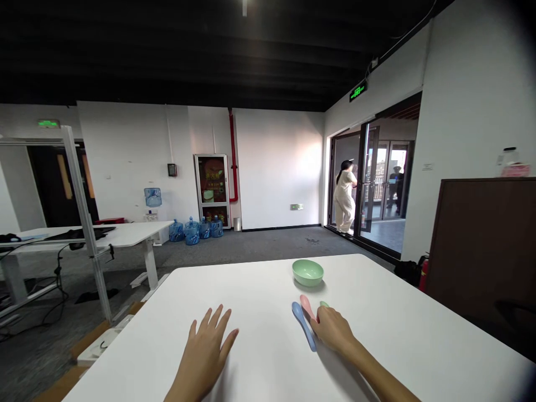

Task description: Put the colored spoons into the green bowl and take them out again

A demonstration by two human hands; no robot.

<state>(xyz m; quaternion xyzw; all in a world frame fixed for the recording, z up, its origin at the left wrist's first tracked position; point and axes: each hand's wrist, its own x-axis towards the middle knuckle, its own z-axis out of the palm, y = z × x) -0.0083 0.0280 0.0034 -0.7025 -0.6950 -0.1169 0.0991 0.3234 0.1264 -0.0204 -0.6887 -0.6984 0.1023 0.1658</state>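
Plastic spoons lay under and beside the person's right hand (333,330), right of centre on the white table (397,312) and about midway between its near and far edges. The blue spoon (302,325) lay slantwise along the side of that hand, touching it, while the pink spoon (307,305) and a sliver of the green spoon (324,304) showed past the fingertips. The right hand's grip was curved down over the spoons, but whether it had closed on any of them could not be told. The left hand (205,352) lay palm down near the table's near edge, its fingers spread, its grip open and holding nothing. A green bowl (307,272) stood toward the far edge, just beyond the spoons and apart from both hands. Past the table, a person in pale clothes (345,200) stood at a glass doorway (368,178), and blue water jugs (196,230) sat along the far wall. A second white table (125,233) stood to the left, and a brown cabinet (481,245) stood to the right.
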